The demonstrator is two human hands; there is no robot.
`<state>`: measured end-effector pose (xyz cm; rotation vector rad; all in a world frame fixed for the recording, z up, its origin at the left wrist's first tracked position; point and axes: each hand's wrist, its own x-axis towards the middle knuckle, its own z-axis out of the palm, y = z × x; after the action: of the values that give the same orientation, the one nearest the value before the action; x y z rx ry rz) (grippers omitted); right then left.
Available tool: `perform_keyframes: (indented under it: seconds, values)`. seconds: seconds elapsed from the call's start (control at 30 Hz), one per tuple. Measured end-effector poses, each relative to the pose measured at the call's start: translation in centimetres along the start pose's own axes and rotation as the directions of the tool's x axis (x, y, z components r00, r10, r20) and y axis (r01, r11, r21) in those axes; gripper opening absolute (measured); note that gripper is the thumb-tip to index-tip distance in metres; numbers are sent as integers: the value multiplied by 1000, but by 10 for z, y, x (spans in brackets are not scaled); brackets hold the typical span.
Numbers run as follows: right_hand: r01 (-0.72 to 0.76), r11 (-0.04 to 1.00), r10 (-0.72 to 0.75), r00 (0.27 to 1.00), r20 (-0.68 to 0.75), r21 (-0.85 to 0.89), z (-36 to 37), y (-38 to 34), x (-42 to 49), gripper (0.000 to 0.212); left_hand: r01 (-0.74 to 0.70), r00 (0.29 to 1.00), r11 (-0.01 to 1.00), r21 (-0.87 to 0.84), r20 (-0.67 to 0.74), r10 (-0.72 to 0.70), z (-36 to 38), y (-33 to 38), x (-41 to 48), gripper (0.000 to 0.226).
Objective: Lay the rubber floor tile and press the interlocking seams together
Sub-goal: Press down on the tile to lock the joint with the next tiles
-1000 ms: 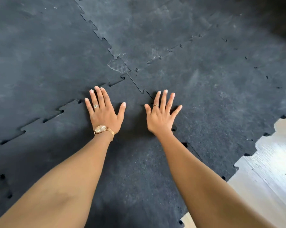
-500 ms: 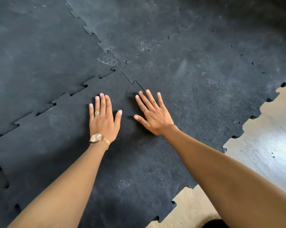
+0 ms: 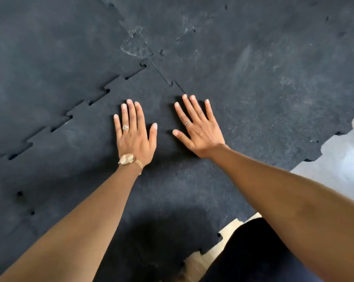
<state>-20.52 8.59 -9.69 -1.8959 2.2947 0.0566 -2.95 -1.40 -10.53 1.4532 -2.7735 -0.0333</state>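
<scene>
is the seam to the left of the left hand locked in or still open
Still open: dark gaps show along the toothed seam left of the left hand, so the tabs are not fully seated there.

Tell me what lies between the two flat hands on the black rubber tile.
Head view: only bare black rubber floor tile lies between the left hand and the right hand; no seam or object crosses that gap.

Left hand point(image 3: 134, 137) flat, right hand point(image 3: 198, 129) splayed
</scene>
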Motion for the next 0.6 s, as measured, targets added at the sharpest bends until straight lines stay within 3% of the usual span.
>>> perform_keyframes:
  seconds: [0.2,0.37,0.47,0.6]
  values:
    - [-89,996,89,996,-4,-5,-3,-11,-9,85,3,1000,1000,-18,30,-2,-3,-4,-8,71]
    - [-289,951,290,957,6,111,2,-31,-47,86,56,997,996,-75,51,-52,-4,3,-12,67]
    - [-183,982,184,983,-3,41,9,-30,-87,85,146,988,979,-140,63,-139,-4,36,-28,65]
    - [6,998,-6,1000,-9,-65,15,-3,-121,86,145,989,978,-148,33,-142,2,48,-39,64]
